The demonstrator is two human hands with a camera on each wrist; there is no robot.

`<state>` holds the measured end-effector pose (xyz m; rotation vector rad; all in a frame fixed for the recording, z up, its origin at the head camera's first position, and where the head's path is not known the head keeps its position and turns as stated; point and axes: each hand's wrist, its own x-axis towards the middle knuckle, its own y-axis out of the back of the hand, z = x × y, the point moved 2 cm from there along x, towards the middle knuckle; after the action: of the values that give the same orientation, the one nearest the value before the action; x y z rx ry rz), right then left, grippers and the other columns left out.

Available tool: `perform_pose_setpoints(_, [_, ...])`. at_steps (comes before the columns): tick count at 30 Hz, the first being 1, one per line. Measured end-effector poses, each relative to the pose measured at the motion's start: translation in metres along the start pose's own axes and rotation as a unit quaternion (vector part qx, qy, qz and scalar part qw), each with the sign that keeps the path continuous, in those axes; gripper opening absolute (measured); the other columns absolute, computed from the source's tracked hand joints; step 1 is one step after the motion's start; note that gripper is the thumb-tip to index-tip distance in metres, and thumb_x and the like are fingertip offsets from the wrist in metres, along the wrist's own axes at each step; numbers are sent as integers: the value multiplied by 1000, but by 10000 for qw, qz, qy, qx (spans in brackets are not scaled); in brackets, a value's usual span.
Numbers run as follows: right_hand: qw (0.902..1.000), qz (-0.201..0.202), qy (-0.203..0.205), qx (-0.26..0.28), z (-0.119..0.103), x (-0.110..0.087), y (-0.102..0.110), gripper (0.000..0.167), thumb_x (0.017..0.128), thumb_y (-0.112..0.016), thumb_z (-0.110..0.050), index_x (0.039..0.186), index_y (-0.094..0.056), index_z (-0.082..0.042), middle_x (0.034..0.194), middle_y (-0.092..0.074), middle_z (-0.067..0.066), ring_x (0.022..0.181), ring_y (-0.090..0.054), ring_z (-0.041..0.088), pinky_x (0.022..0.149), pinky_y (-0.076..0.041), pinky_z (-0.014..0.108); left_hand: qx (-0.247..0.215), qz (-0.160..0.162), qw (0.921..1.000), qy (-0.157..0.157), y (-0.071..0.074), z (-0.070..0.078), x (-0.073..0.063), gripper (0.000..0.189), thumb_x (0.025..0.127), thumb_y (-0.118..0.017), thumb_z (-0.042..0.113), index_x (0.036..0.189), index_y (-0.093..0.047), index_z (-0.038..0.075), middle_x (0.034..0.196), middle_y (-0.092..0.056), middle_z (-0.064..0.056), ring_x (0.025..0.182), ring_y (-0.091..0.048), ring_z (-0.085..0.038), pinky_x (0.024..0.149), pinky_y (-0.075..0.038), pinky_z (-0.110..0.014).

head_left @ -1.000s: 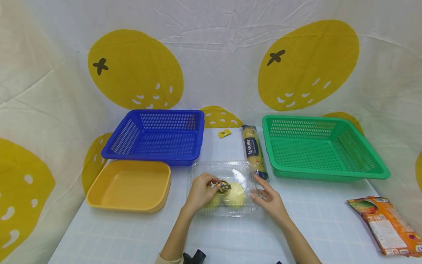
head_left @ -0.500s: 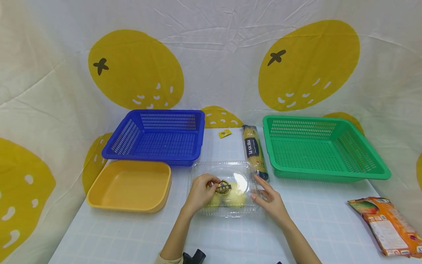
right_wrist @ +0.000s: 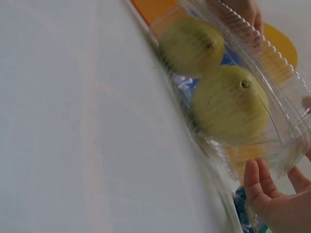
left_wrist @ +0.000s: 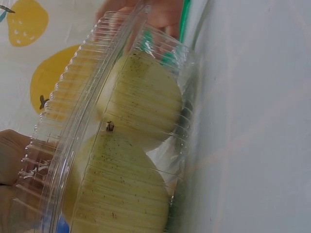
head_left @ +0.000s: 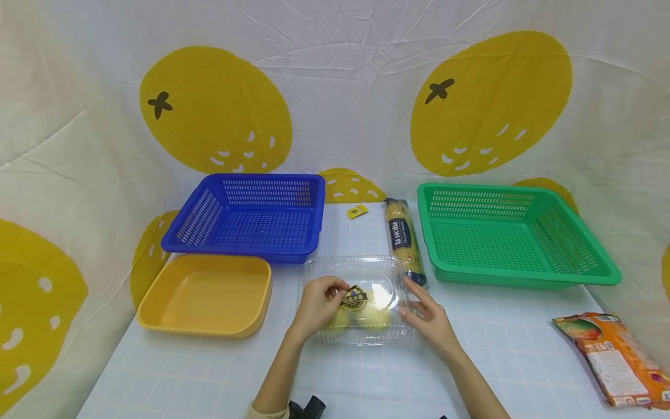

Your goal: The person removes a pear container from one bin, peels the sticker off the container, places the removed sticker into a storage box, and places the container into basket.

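Note:
A clear plastic clamshell box (head_left: 374, 272) sits on the table in front of me, lid down. Two pale yellow-green pears (left_wrist: 119, 187) show through its ribbed wall in both wrist views. On the lid lies a dark round label (head_left: 357, 298) with a banner across it. My left hand (head_left: 318, 304) is over the lid's left part, thumb and index finger curled together to pinch the label's left edge. My right hand (head_left: 433, 327) lies against the box's right end, its fingers spread and fairly straight, fingertips touching the rim and side.
Behind the box stand a blue basket (head_left: 175, 235) and a green basket (head_left: 523, 279). A yellow tub (head_left: 204, 333) is at the left. A spaghetti pack (head_left: 402, 233) lies close behind the box's right corner, near a small yellow packet (head_left: 356, 212). An orange snack bag (head_left: 612, 361) lies far right.
Both hands and the box stay practically in place. The label's left part shows slightly more beside the left fingertips than one second ago.

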<state>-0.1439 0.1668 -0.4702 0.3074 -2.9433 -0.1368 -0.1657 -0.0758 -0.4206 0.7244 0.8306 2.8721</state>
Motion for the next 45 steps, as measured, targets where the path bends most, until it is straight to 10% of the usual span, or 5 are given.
perform_pose_setpoints(45, [9998,-64,188,49,3,-1,0,63,89,-59,0,145,-32,-2,151,-21,20,106,-54,5,82,-52,28,-477,81,9988,-78,1,-3,-3,12,73,-66,-12,78,-69,-1,64,-59,-1,56,-43,-2,49,-39,-18])
